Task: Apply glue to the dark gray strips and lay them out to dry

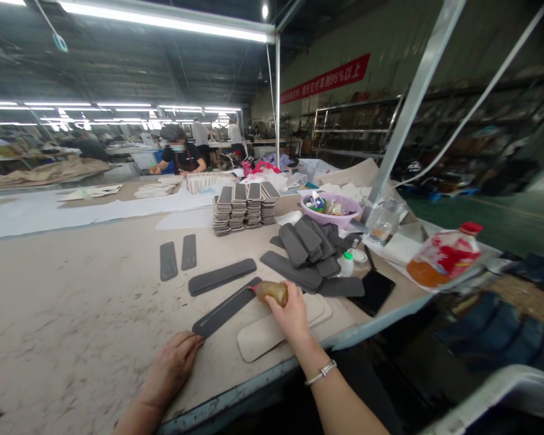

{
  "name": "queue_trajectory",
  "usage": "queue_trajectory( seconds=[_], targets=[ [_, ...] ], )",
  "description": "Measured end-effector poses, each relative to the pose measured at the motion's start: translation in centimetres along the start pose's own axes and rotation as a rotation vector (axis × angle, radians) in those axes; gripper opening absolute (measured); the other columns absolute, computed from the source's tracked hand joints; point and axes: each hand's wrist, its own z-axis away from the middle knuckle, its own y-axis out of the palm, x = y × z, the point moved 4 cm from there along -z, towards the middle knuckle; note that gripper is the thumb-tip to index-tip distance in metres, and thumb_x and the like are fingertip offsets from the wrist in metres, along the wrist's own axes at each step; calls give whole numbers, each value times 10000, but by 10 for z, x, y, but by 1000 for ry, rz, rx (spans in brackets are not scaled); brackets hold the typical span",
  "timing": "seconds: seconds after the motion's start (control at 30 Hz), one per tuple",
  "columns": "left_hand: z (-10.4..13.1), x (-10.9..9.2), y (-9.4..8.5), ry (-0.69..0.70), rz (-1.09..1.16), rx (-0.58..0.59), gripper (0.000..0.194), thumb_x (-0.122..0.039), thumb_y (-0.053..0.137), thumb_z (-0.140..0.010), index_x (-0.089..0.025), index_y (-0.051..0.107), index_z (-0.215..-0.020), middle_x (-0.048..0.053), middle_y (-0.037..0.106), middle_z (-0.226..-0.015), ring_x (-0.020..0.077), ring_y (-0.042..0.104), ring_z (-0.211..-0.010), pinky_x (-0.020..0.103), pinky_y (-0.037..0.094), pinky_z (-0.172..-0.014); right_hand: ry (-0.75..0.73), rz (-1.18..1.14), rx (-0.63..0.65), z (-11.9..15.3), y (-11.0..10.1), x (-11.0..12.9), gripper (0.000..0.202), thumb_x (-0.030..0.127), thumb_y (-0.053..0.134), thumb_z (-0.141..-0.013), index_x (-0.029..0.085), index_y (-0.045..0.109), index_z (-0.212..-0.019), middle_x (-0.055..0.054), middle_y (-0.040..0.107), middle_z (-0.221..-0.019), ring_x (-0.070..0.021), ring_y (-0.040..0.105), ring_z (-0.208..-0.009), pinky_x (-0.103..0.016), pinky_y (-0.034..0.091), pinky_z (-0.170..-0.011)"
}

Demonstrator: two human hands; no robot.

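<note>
Bottle (274, 293) between right fingers (293, 295); tipped sideways

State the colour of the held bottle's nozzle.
The nozzle is red, best seen in the head view.

Factory workshop: worktable (95, 272), tube light (172, 22), banner (326, 81).

We see the bottle (272, 293) in brownish amber, with a red tip (252, 289). The strips (227, 307) are dark grey; on one we note a paler line. The panels (260, 339) look cream to us. The table (72, 290) is beige with dark smudges. The basin (330, 220) is lilac, the tablet (377, 291) black, the bangle (321, 373) silver. On the jug (448, 254) we find a red cap (471, 228), red-and-white patterning and orange liquid (424, 273). The banner (326, 81) is red with whitish characters.
</note>
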Motion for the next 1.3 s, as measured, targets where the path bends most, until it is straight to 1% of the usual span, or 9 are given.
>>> queue_trajectory(
  seconds=[0.17,0.27,0.37,0.5,0.6,0.7,0.8,0.9,1.3],
  targets=[
    [0,0,1,5,16,4,218,-332,481,-884,-233,675,-878,24,667,-881,148,621,-811,258,510,-774,19,55,-60,-7,-8,-4,410,343,630,-753,202,506,-1118,-85,495,-1014,-226,558,-832,-378,469,-765],
    [-1,0,0,-8,23,12,215,-324,481,-884,-230,674,-877,28,666,-891,150,618,-822,260,508,-779,20,75,-63,-6,-10,-1,418,363,622,-761,207,501,-1129,-90,494,-1027,-238,555,-846,-397,465,-772],
    [-1,-2,-2,-25,32,29,228,-320,468,-891,-229,676,-876,32,664,-881,150,615,-813,264,508,-775,-28,-10,-27,-1,-7,9,417,367,635,-751,210,502,-1113,-89,513,-1038,-247,547,-914,-402,456,-820],
    [-2,-5,-4,-51,37,56,252,-314,444,-903,-216,675,-878,37,662,-874,150,610,-816,270,504,-775,-101,-182,130,19,11,30,420,324,653,-737,212,492,-1109,-69,541,-1066,-226,534,-986,-365,442,-876],
    [-2,-5,-4,-67,45,71,262,-321,439,-904,-214,676,-869,37,660,-870,149,606,-813,270,502,-768,-91,-207,245,36,30,43,441,276,683,-699,217,504,-1098,-48,550,-1041,-207,547,-956,-340,450,-864],
    [-2,-6,-5,-69,61,80,261,-324,436,-904,-223,676,-882,34,656,-872,146,604,-810,268,500,-761,-71,-200,298,45,45,48,453,248,704,-668,226,520,-1082,-38,552,-1021,-201,555,-934,-332,456,-853],
    [-3,-6,-6,-76,65,82,258,-328,435,-902,-228,672,-878,35,650,-849,147,603,-796,269,498,-750,-65,-201,309,47,52,50,448,237,707,-657,229,526,-1066,-31,553,-1002,-200,557,-929,-334,457,-852],
    [-2,-5,-5,-69,59,69,239,-327,454,-892,-219,665,-861,35,643,-831,149,602,-779,268,496,-737,-59,-206,307,47,51,49,441,233,708,-651,227,533,-1056,-26,557,-983,-194,560,-913,-327,461,-839],
    [1,-1,-1,-37,12,53,247,-357,455,-892,-230,667,-894,33,656,-869,159,610,-812,278,501,-764,-8,-179,316,48,25,48,444,220,721,-636,232,539,-1041,-18,553,-970,-194,551,-892,-324,445,-831]
  ],
)
